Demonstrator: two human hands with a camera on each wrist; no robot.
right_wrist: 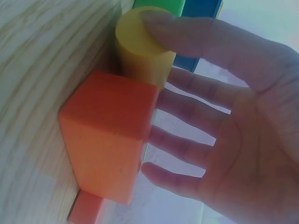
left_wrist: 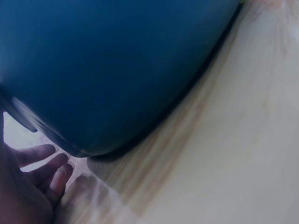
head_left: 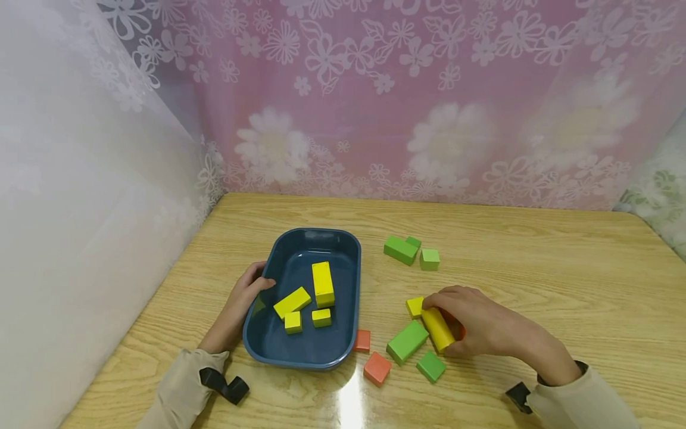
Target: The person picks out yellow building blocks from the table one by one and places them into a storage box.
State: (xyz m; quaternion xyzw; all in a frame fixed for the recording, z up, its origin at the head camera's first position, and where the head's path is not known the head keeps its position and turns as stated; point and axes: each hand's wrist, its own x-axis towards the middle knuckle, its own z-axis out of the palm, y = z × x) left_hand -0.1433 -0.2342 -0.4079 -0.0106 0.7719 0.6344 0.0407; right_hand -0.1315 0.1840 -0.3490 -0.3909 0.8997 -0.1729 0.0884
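Note:
A blue plastic basin stands on the table. My left hand grips its left side, thumb over the rim and fingers outside. Inside lie several yellow blocks, among them a tall one and a flat one. To the right, my right hand pinches a yellow cylinder lengthwise, thumb on its near end. In the right wrist view, an orange-red block sits beside the cylinder, close to the fingers; the head view mostly hides it. A small yellow block is by the cylinder's far end.
Green blocks and red blocks lie between the basin and my right hand. Farther back are more green blocks. A flowered pink cloth hangs behind the wooden table, and a white cloth at the left.

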